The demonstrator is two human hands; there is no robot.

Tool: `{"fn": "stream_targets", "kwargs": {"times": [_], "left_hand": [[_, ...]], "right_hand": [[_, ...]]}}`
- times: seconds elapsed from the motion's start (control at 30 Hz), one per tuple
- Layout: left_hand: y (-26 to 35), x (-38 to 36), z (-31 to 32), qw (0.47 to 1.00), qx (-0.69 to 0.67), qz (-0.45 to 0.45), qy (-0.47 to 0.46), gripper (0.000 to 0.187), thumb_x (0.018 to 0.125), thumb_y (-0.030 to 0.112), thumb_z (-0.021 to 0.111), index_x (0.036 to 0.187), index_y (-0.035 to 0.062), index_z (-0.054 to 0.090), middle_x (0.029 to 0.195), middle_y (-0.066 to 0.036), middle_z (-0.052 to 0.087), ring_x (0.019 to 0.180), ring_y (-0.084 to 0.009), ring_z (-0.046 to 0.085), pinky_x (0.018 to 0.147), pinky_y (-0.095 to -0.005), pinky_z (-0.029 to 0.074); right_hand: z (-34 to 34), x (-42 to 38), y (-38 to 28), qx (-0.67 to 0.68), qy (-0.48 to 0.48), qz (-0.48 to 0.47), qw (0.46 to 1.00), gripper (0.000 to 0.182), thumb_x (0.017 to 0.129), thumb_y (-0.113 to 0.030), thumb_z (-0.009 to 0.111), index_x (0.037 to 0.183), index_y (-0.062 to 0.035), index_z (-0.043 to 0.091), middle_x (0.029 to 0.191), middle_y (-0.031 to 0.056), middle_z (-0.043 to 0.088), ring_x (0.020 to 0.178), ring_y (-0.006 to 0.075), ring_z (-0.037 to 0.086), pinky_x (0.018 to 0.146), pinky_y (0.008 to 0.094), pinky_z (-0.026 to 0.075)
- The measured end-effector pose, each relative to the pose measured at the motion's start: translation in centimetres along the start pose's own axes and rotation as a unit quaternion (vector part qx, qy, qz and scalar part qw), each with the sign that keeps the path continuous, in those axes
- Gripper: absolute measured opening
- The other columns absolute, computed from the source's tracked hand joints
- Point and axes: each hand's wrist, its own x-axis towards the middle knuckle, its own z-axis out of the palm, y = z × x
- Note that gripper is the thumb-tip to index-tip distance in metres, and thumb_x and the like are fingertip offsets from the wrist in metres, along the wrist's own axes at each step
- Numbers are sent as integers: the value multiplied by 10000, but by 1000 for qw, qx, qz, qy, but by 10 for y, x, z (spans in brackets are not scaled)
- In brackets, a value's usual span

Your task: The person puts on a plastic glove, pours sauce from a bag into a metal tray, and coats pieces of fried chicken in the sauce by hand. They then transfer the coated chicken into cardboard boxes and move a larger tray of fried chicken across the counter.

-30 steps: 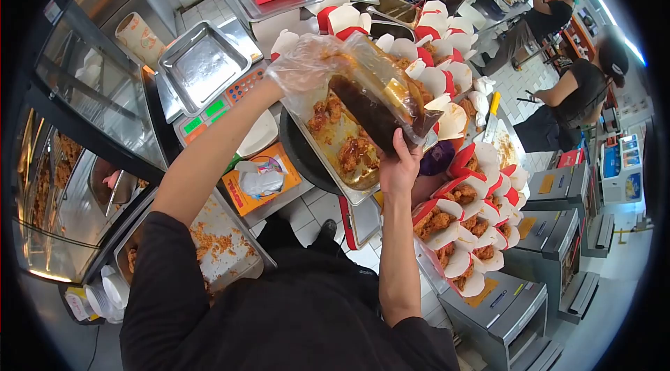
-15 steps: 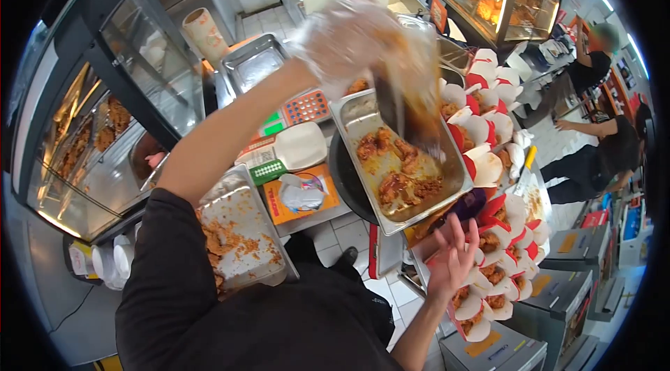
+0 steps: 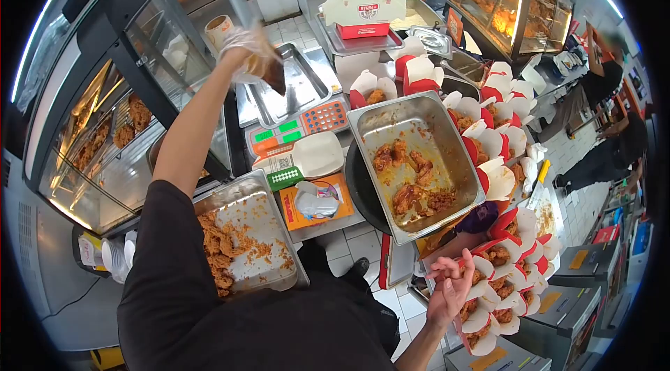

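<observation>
My left hand (image 3: 249, 57), in a clear plastic glove, is over the shiny metal tray (image 3: 322, 81) beside the paper-towel roll (image 3: 219, 27). Its blurred fingers are closed round a dark brown, pointed thing (image 3: 275, 78) whose kind I cannot make out. A deep steel pan (image 3: 465, 154) holds several pieces of glazed fried chicken (image 3: 421, 167) and smears of sauce. My bare right hand (image 3: 450, 293) is palm up below this pan, fingers apart and slightly bent, holding nothing. Right next to it stand red-and-white paper boxes (image 3: 500, 256), opened, with chicken inside.
At lower left a steel pan (image 3: 279, 270) contains fried chicken and crumbs. A scale (image 3: 325, 117), a foam container (image 3: 317, 154) and an orange box (image 3: 339, 202) lie in the middle. A glass display case (image 3: 105, 134) borders the left. Two people (image 3: 624, 144) stand at far right.
My left hand has swung from above the pan of glazed chicken away to the left, over the shiny tray. My right hand stays near the boxes. The view has shifted slightly.
</observation>
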Motion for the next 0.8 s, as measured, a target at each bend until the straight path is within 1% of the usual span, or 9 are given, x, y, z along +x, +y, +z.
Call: {"fn": "stream_targets", "kwargs": {"times": [0.1, 0.17, 0.33, 0.4, 0.5, 0.57, 0.6, 0.63, 0.8], "left_hand": [[-116, 26, 109, 980, -147, -116, -69, 241, 869, 246, 568, 977, 54, 666, 908, -155, 662, 812, -277, 634, 725, -455, 504], [-144, 12, 127, 995, 1, -25, -93, 281, 905, 268, 535, 957, 30, 675, 874, -139, 655, 786, -247, 626, 716, -452, 513], [-94, -41, 55, 988, 17, -153, -2, 516, 937, 479, 436, 907, 45, 714, 933, -201, 699, 895, -341, 675, 829, -434, 511], [-34, -67, 18, 978, -17, -208, -1, 625, 948, 544, 381, 873, 13, 703, 932, -215, 690, 941, -327, 668, 820, -430, 506], [115, -131, -44, 985, 157, 75, 9, 510, 931, 480, 508, 1077, 11, 647, 1048, -190, 652, 1041, -339, 616, 861, -418, 497], [202, -164, -39, 959, 71, 252, -108, 464, 918, 416, 544, 1169, 26, 570, 1135, -181, 607, 1060, -337, 598, 894, -428, 496], [224, -168, 19, 937, -75, 340, -15, 444, 915, 392, 547, 1201, 55, 570, 1139, -171, 613, 1049, -335, 608, 909, -422, 497], [271, -186, -6, 933, -56, 274, -228, 481, 907, 390, 550, 1278, 83, 545, 1165, -197, 609, 1052, -340, 615, 908, -424, 500], [335, -200, 84, 924, 9, 189, -331, 556, 876, 426, 579, 1324, 103, 513, 1227, -227, 569, 1091, -408, 602, 924, -434, 508]], "right_hand": [[-6, 0, 3, -7, 13, -4, 1000, 772, 848, -227, 705, 1436, 24, 271, 1120, 188, 614, 949, 231, 613, 751, 322, 527], [-8, -1, 9, -5, 12, -3, 1000, 763, 849, -216, 701, 1434, 23, 274, 1116, 186, 616, 942, 228, 613, 749, 321, 527], [-7, -10, 15, 16, 19, 26, 999, 734, 841, -173, 683, 1431, 5, 285, 1115, 183, 619, 920, 211, 613, 749, 320, 525], [-8, -13, 15, 4, 28, 36, 999, 733, 842, -178, 682, 1431, 2, 284, 1110, 183, 624, 924, 207, 612, 756, 323, 521], [-8, -14, 18, -5, 41, 45, 998, 728, 845, -181, 678, 1430, 2, 285, 1108, 184, 627, 928, 206, 610, 754, 322, 517], [-7, -13, 17, -8, 41, 54, 998, 726, 846, -185, 677, 1429, 1, 286, 1108, 184, 628, 929, 206, 609, 752, 321, 516], [-5, -12, 15, -11, 31, 54, 998, 725, 846, -186, 677, 1429, 0, 288, 1103, 184, 628, 926, 206, 608, 749, 321, 514], [-4, -12, 12, -14, 21, 54, 998, 724, 846, -186, 678, 1428, -1, 289, 1099, 183, 627, 923, 205, 607, 747, 320, 512], [-23, -40, 4, -6, 85, 25, 996, 749, 831, -192, 691, 1425, 24, 290, 1066, 192, 616, 877, 210, 604, 731, 323, 507]]}}
